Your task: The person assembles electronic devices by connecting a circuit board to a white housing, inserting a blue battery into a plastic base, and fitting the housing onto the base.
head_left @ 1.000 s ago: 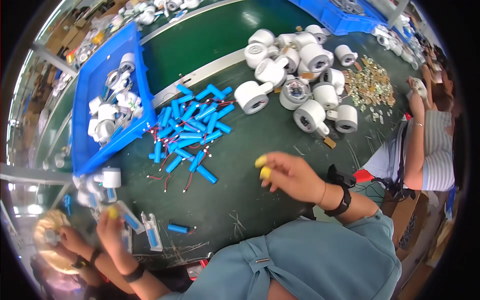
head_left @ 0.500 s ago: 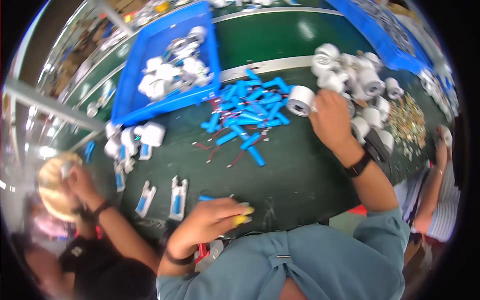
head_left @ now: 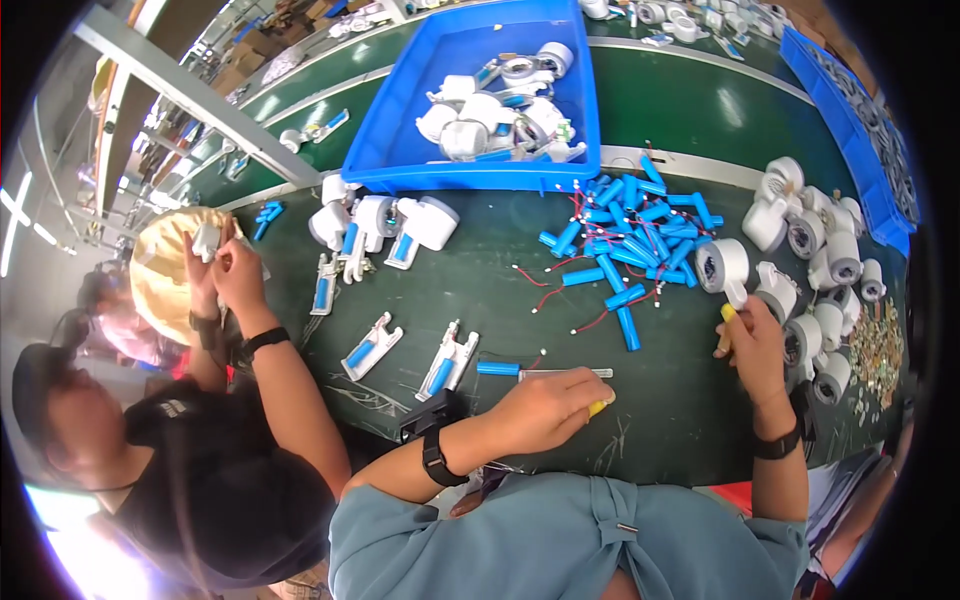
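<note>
- Your right hand (head_left: 757, 350) was at the stubby handle (head_left: 737, 293) of a white housing (head_left: 724, 266) — smooth, drum-shaped, grey-rimmed; its fingers were bent, though you could not tell from this view whether they pinched it.
- Your left hand (head_left: 550, 405) was curled low over the green table (head_left: 680, 425), and its grip was hidden, so what it held could not be told.
- Soft yellow covers (head_left: 728, 312) capped fingertips on both hands.
- That housing lay just beyond your right fingertips, beside the heap of glossy blue cells (head_left: 640, 235) with thin red wires.
- Past your left knuckles lay a slim, pale strip (head_left: 590, 373), a lone cell (head_left: 497, 368) at its left end.
- Forked white frames (head_left: 450, 360) lay left of that cell, blue cylinders seated in them.
- More housings (head_left: 838, 265) were piled at your right, near a scatter of small, glinting bits (head_left: 877, 355).
- The blue tray (head_left: 470, 182) held jumbled white units (head_left: 480, 110) — the blue bin (head_left: 888, 228) held grey parts (head_left: 858, 120).
</note>
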`<control>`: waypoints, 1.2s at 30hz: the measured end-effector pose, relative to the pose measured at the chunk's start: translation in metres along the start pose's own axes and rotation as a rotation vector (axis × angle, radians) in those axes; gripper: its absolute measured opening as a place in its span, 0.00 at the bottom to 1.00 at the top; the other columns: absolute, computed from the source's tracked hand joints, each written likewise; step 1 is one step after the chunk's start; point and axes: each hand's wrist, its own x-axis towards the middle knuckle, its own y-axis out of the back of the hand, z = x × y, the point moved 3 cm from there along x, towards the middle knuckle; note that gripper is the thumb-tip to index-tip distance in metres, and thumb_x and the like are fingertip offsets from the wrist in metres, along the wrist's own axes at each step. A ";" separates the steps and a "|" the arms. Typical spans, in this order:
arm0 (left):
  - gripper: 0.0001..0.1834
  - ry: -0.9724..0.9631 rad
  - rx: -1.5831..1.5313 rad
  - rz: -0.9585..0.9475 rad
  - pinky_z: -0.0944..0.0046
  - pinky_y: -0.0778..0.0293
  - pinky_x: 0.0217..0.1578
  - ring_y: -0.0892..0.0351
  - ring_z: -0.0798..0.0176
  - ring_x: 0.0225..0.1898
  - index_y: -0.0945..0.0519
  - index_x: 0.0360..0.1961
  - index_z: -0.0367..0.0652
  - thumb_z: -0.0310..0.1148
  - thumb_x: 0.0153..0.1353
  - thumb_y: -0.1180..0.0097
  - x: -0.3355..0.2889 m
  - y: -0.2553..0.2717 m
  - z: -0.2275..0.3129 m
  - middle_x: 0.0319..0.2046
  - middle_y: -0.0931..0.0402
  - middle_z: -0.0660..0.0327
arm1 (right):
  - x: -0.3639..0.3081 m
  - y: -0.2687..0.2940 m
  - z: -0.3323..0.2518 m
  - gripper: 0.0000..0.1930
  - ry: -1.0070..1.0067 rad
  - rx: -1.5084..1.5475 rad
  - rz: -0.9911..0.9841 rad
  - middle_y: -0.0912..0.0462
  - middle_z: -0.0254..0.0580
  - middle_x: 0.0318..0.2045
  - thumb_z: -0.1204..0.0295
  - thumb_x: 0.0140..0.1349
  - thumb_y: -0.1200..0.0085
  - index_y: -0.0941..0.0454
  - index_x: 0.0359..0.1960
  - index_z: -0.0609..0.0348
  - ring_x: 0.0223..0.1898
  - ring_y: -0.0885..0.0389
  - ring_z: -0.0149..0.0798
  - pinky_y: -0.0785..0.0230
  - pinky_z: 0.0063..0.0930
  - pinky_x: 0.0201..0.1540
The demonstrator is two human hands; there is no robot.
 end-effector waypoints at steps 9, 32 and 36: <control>0.23 -0.074 0.026 -0.124 0.64 0.20 0.35 0.17 0.58 0.35 0.22 0.51 0.40 0.14 0.53 0.44 -0.018 0.010 -0.003 0.42 0.21 0.57 | -0.046 0.001 0.000 0.21 -0.454 1.061 -0.268 0.18 0.46 0.48 0.65 0.72 0.54 0.30 0.60 0.65 0.43 0.16 0.39 0.23 0.26 0.38; 0.12 0.645 -0.465 -0.039 0.67 0.20 0.28 0.15 0.66 0.32 0.20 0.47 0.35 0.18 0.62 0.46 0.039 -0.037 0.008 0.35 0.18 0.58 | -0.085 -0.034 -0.024 0.19 -0.571 1.243 -0.486 0.20 0.45 0.50 0.73 0.71 0.49 0.31 0.61 0.69 0.45 0.17 0.35 0.20 0.31 0.49; 0.13 0.231 0.036 0.045 0.64 0.21 0.27 0.16 0.58 0.29 0.20 0.43 0.38 0.20 0.54 0.40 0.041 -0.040 0.015 0.35 0.20 0.54 | -0.084 -0.033 -0.025 0.15 -0.598 1.154 -0.510 0.18 0.45 0.47 0.73 0.71 0.50 0.28 0.56 0.68 0.44 0.16 0.36 0.20 0.31 0.49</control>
